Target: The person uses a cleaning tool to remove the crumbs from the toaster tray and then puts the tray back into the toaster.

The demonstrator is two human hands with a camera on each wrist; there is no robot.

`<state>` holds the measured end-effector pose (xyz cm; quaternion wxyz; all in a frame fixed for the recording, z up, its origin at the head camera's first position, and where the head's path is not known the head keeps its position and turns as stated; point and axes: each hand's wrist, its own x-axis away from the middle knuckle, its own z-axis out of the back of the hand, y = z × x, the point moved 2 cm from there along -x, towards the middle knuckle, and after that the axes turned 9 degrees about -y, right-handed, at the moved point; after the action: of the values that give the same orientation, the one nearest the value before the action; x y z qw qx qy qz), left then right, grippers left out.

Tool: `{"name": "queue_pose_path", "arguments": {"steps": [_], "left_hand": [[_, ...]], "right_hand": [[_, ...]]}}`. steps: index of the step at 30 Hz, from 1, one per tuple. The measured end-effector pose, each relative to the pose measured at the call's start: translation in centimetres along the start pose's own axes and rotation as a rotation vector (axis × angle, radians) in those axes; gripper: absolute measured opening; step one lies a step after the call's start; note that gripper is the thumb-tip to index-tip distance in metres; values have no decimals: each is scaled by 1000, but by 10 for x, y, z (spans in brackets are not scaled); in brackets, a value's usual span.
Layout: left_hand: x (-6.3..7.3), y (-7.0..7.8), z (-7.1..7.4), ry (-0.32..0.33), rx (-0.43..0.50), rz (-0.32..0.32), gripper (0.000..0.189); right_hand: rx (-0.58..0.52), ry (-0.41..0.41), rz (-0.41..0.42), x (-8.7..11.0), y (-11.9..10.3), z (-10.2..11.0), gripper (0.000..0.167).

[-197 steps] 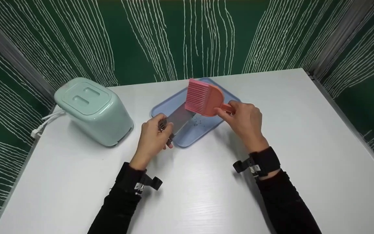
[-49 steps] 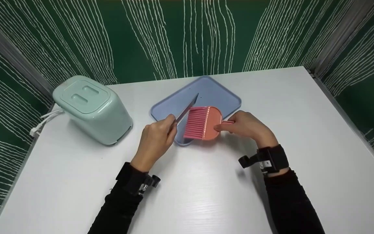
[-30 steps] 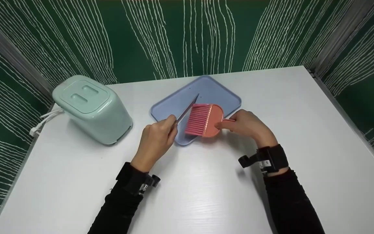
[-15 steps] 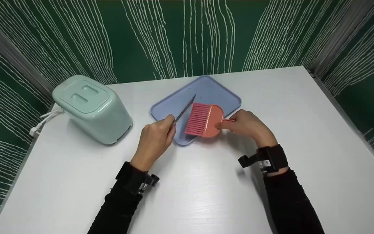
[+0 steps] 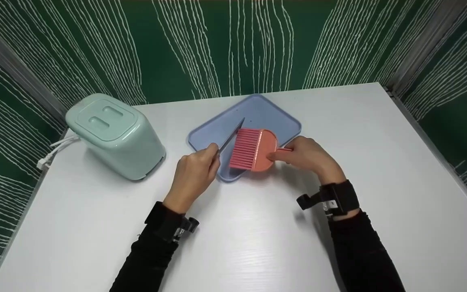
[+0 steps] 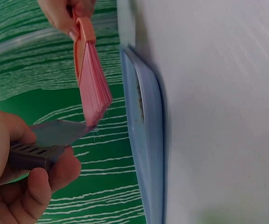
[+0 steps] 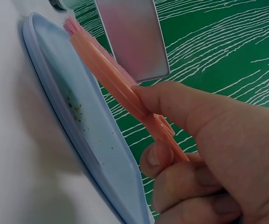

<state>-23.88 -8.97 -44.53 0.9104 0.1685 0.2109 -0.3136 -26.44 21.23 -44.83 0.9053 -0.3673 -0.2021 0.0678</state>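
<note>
My left hand [image 5: 195, 172] grips a thin metal crumb tray [image 5: 229, 140] by its dark slotted end [image 6: 34, 155]; the tray appears nearly edge-on in the head view. A brush with pink bristles and an orange back [image 5: 253, 150] is in my right hand [image 5: 308, 156], pinched at the handle with the thumb on its back. In the left wrist view, the bristle tips meet the far end of the metal sheet. Both are held above a light blue tray [image 5: 274, 117], on which dark and brown crumbs [image 7: 76, 112] are scattered.
A mint-green toaster [image 5: 116, 136] with a lid on top stands at the left of the white table [image 5: 241, 243]. Its white cord and plug [image 5: 49, 160] lie behind it. Dark green walls [image 5: 258, 48] with pale wavy lines enclose the table.
Since the oldest frame, the crumb tray has turned from broad face to edge-on, and the brush has come lower and nearer to me. Over the last second the brush shifts only slightly.
</note>
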Motion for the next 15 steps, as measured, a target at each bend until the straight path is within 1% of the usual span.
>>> {"name": "queue_pose_path", "arguments": {"steps": [8,15], "left_hand": [[0,2,0,3,-12,-32,13],[1,2,-1,1,-12,-43,16]], "right_hand": [[-11,-11,-34,1,2,1,46],[3,-7,-29,1,1,0,45]]}}
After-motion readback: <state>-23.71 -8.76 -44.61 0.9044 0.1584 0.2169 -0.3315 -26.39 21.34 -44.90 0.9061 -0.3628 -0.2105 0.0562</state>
